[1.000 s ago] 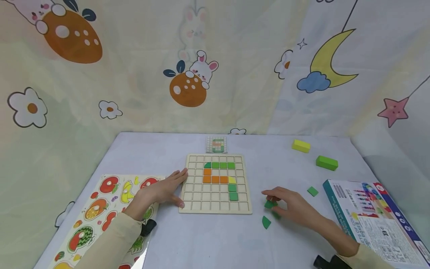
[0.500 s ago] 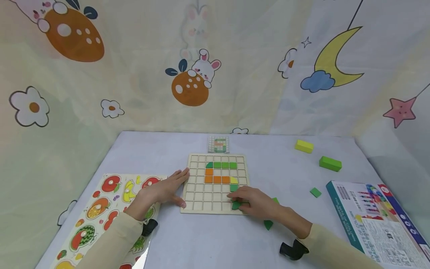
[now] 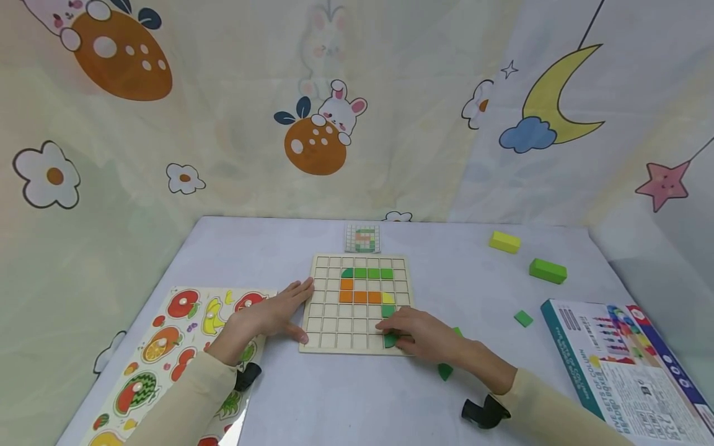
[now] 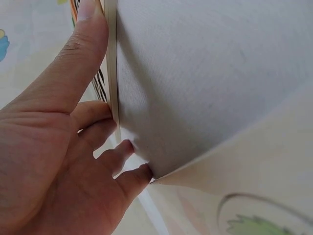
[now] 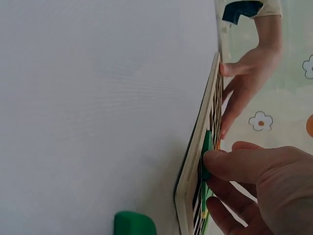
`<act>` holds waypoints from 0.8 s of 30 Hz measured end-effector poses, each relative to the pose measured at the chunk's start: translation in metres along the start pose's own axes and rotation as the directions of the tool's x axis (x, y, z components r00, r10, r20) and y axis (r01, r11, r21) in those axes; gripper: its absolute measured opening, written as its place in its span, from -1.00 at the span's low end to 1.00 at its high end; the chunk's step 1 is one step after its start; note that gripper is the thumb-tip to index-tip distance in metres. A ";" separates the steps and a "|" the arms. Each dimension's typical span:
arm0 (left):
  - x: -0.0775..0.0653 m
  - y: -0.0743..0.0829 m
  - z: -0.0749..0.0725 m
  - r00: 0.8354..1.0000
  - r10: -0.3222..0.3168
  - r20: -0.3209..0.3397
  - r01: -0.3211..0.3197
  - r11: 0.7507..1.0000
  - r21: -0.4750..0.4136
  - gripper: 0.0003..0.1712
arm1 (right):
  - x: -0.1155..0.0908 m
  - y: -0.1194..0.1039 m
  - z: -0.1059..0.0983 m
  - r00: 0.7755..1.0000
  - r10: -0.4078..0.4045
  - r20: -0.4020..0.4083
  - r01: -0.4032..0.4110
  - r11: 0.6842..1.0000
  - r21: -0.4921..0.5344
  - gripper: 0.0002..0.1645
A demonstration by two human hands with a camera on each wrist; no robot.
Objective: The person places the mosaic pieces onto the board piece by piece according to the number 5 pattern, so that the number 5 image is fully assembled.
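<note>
A pale wooden grid board (image 3: 346, 341) lies mid-table with green, orange and yellow tiles set in its squares. My left hand (image 3: 279, 313) rests along the board's left edge, fingers extended; the thumb (image 4: 73, 68) touches that edge in the left wrist view. Over the board's lower right part, my right hand (image 3: 424, 334) pinches a dark green tile (image 3: 390, 341) between thumb and fingers. The right wrist view shows this tile (image 5: 206, 147) down at the grid. Part of it is hidden by the fingers. Orange tiles (image 3: 361, 297) form a row higher on the board.
Loose green pieces (image 3: 445, 371) lie right of the board, partly behind my right forearm. Farther right are a green square (image 3: 523, 318), a green block (image 3: 548, 271), a yellow block (image 3: 504, 241) and a box (image 3: 630, 365). A pattern card (image 3: 362, 239) stands behind the board; a fruit sheet (image 3: 162, 365) lies left.
My right hand has come left from the loose green pieces to the board, bringing a green tile. Over the last half second it has hardly moved. My left hand stays at the board's edge.
</note>
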State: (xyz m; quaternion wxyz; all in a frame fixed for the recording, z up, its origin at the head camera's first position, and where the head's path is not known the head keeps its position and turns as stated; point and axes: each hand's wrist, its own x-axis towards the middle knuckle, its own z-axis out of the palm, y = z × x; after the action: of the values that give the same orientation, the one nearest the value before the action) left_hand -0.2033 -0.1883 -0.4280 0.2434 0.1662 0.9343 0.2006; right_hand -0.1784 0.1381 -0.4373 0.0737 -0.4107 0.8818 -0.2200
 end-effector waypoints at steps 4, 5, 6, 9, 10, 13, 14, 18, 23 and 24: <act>0.000 0.001 -0.001 1.000 -0.003 -0.002 0.003 1.000 0.000 0.28 | 0.000 0.001 0.002 1.000 -0.012 -0.018 0.012 1.000 -0.002 -0.56; 0.000 0.001 -0.001 1.000 -0.005 -0.003 0.005 1.000 -0.001 0.28 | 0.000 0.001 0.002 1.000 -0.013 -0.021 0.013 1.000 0.000 -0.56; 0.000 0.001 -0.001 1.000 -0.006 -0.003 0.006 1.000 0.000 0.29 | 0.000 0.000 0.002 1.000 -0.015 -0.026 0.016 1.000 0.004 -0.57; 0.000 0.000 -0.001 1.000 -0.008 -0.004 0.008 1.000 -0.009 0.29 | -0.001 -0.001 0.003 0.999 -0.030 -0.036 0.030 1.000 -0.002 -0.58; -0.001 0.000 -0.001 1.000 -0.008 -0.004 0.008 1.000 -0.012 0.29 | -0.001 -0.001 0.003 0.999 -0.035 -0.037 0.035 0.999 -0.003 -0.58; -0.001 -0.001 0.000 1.000 -0.004 -0.002 0.004 1.000 -0.020 0.29 | -0.003 -0.001 0.000 0.999 -0.009 -0.035 0.010 1.000 0.006 -0.59; -0.001 -0.001 0.000 1.000 -0.001 -0.001 0.001 1.000 -0.021 0.29 | -0.005 -0.001 -0.002 0.999 0.015 -0.036 -0.014 1.000 0.016 -0.59; -0.001 -0.002 0.001 1.000 0.007 -0.001 -0.007 1.000 -0.012 0.29 | -0.021 0.010 -0.017 0.987 0.134 -0.085 -0.131 0.991 0.041 -0.57; 0.000 -0.002 0.001 1.000 0.009 -0.005 -0.009 1.000 -0.004 0.29 | -0.057 0.038 -0.042 0.942 0.261 -0.211 -0.265 0.964 0.008 -0.51; 0.000 -0.002 0.001 1.000 0.011 -0.004 -0.011 1.000 -0.002 0.29 | -0.067 0.045 -0.046 0.929 0.278 -0.244 -0.288 0.958 -0.007 -0.49</act>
State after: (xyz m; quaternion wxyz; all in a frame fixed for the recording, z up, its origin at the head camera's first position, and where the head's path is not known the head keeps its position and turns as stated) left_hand -0.2034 -0.1896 -0.4292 0.2409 0.1707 0.9336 0.2032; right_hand -0.1806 0.2293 -0.4198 -0.0114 -0.2511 0.9386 -0.2364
